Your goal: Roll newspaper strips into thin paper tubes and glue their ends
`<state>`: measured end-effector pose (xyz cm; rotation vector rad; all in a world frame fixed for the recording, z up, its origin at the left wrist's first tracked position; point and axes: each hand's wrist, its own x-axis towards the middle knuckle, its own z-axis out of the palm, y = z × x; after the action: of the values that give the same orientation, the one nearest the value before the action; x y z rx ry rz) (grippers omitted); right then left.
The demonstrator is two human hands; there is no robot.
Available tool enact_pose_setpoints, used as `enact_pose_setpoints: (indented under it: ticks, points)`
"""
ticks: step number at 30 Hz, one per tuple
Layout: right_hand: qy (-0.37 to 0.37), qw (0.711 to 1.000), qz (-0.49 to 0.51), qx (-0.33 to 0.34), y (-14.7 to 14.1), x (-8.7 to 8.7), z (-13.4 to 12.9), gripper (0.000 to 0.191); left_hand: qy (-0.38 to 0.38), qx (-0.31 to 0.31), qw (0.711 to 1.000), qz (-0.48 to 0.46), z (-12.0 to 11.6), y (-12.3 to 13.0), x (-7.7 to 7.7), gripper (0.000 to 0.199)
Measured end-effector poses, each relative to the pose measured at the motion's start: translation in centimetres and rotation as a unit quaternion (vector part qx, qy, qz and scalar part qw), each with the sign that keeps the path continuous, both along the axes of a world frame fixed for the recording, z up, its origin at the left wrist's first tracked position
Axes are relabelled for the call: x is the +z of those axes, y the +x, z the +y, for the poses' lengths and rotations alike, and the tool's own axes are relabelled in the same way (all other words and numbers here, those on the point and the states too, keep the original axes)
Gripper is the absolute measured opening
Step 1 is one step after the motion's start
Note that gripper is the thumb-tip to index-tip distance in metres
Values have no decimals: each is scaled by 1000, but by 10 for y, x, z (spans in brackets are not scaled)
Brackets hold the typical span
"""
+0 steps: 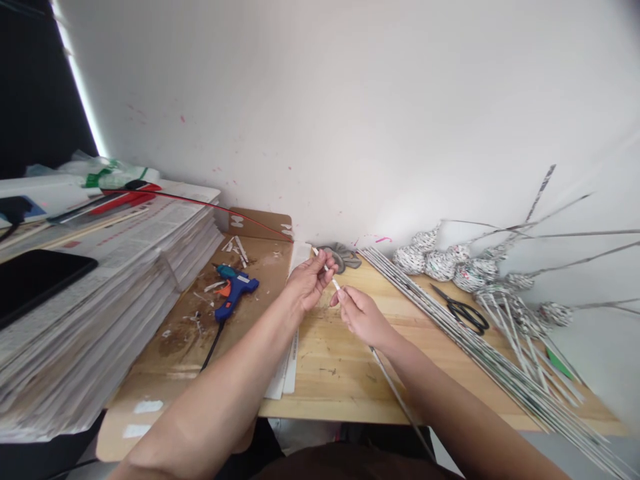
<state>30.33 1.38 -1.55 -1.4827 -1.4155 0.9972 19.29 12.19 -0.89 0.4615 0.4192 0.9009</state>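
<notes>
A thin rolled-paper stick (395,390) runs through both hands above the wooden table. Its pale end shows at my left hand (309,279), whose thumb and fingers are closed around it. My right hand (361,312) pinches the same stick a little lower, between thumb and forefinger. From there the grey length slopes down past the table's front edge, beside my right forearm. A short white stretch is visible between the two hands. Behind my left hand, a grey cloth-like item (345,259) lies against the wall.
A blue glue gun (237,291) rests on stained cardboard (175,350) to the left, near a tall newspaper stack (165,273) with a phone (45,280) on top. At right lie black scissors (465,315), a bundle of paper sticks (450,333) and several woven paper balls (440,265).
</notes>
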Motion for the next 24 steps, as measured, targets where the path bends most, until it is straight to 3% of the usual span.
enact_pose_setpoints:
  ticks: [2,4,6,7,9,12,14,16,18,20,22,24]
  points:
    - [-81,980,176,48,2,0,1,34,-6,-5,1000,-6,-1,0,0,12]
    - [-137,938,303,96,4,0,2,29,-5,-11,1000,-14,-2,0,0,15]
    - [-159,916,350,116,5,-1,3,26,3,-16,1000,-10,-4,1,-1,18]
    - [-158,919,343,111,4,-2,3,27,7,-15,1000,-2,-4,1,-1,20]
    - [-131,953,265,71,2,-5,2,34,13,-2,1000,19,-3,1,-1,21]
    - [-13,1000,23,-14,-2,-9,-4,36,16,42,998,37,0,1,-1,22]
    - [65,990,-115,-46,-4,-9,-9,32,11,59,998,33,0,1,-1,24]
    - [82,983,-160,-45,-6,-10,-13,33,-5,50,999,-1,-1,1,-1,26]
    - [42,994,-102,-18,-8,-12,-13,36,-28,35,998,-47,-4,1,1,28]
    - [-29,998,45,30,-9,-14,-11,37,-47,38,995,-75,-6,0,4,30]
    - [-109,964,224,97,-10,-15,-9,34,-55,51,993,-87,-5,-1,7,31]
    - [-172,905,354,160,-10,-13,-8,30,-51,51,992,-104,-3,-3,10,31]
